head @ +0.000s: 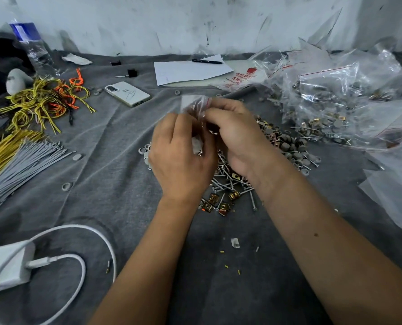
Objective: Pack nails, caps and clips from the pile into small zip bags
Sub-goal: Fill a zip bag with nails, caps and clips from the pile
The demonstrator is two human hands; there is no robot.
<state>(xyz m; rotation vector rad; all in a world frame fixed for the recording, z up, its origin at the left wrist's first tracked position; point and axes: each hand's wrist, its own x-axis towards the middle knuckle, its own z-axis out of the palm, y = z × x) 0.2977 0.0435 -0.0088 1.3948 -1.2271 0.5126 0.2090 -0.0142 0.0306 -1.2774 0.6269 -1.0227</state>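
1. Grey cloth (115,184) covers your whole work surface.
2. At far left you have a white charger (7,266) with its cable (82,231), grey ties (24,165), and yellow and orange cords (42,99) behind them.
3. A bottle (33,48) stands at the back left; a phone (127,93) lies just right of the cords.
4. Your left hand (178,160) is raised over the pile (230,184), fingers curled round the lower part of a small zip bag (195,104); pale pieces show against its palm, but what they are cannot be told.
5. Your right hand (237,137) touches the left and pinches the bag's red-striped top edge.
6. The bag sits between both hands, above the pile of nails, brass clips and grey caps.
7. Paper (190,71) with a pen (207,61) lies behind.
8. Filled bags (336,95) are heaped at the right.
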